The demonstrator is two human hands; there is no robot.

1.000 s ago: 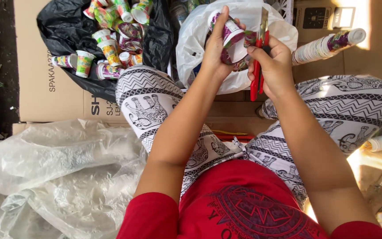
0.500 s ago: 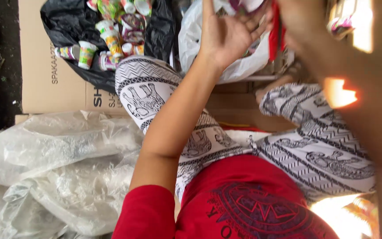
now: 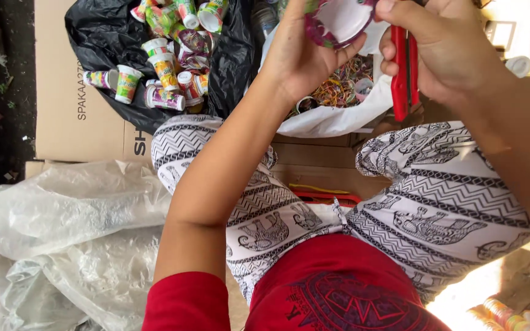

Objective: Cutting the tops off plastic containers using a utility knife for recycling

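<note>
1. The left hand [image 3: 305, 52] is raised in front of the body, its fingers [image 3: 351, 50] curled round the edge of a small round cup [image 3: 338, 21] — pinching it, rim turned toward the viewer.
2. The left forearm runs bare and straight down from that hand to a bent elbow, the upper arm in a red sleeve.
3. The right hand [image 3: 446, 52] is closed in a fist round red-handled scissors [image 3: 405, 73], just beside the left hand.
4. The right forearm slants down to the right edge — bare, partly lit by sun.

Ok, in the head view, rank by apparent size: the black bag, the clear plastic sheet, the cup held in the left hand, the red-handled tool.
1. clear plastic sheet
2. black bag
3 and 4. cup in the left hand and red-handled tool: alike, both partly hidden, unranked.
</note>
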